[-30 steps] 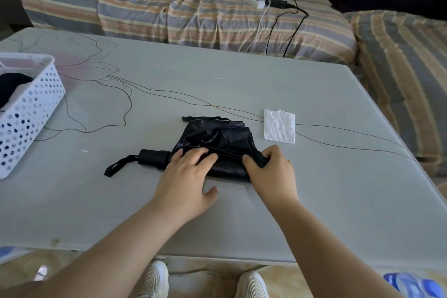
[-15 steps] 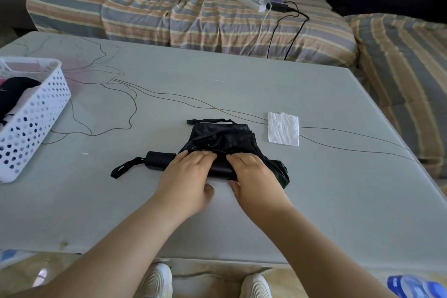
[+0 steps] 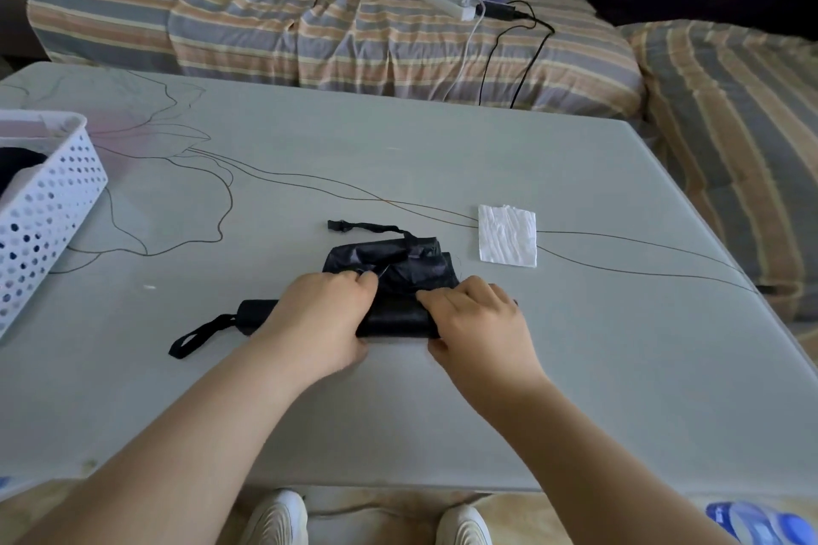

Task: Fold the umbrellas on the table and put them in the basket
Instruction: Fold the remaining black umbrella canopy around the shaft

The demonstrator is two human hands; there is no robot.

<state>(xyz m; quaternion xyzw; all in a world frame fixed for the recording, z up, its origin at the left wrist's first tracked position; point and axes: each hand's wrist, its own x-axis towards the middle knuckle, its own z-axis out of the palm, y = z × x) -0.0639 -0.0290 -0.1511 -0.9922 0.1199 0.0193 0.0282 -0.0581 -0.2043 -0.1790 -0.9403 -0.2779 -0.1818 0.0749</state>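
Black umbrella (image 3: 398,274) lies near middle of table (image 3: 575,367). Left hand (image 3: 325,314) pinches cloth; right hand (image 3: 482,319) curls over roll. Cloth soft, slippery, light. Best hold: hard handle (image 3: 254,312). Basket (image 3: 48,212) far left.

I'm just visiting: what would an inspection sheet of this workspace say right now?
Surface: grey table with thin drawn lines.
Job's things: black umbrella lies collapsed, fabric partly rolled, closing strap loose; white basket at the left edge, something dark inside.
Clutter: white tissue beside the umbrella.
Hands: left hand and right hand both grip the fabric roll with curled fingers.
Cables: power strip with black and white leads on the sofa.
Surroundings: striped sofa; white shoes under the table.
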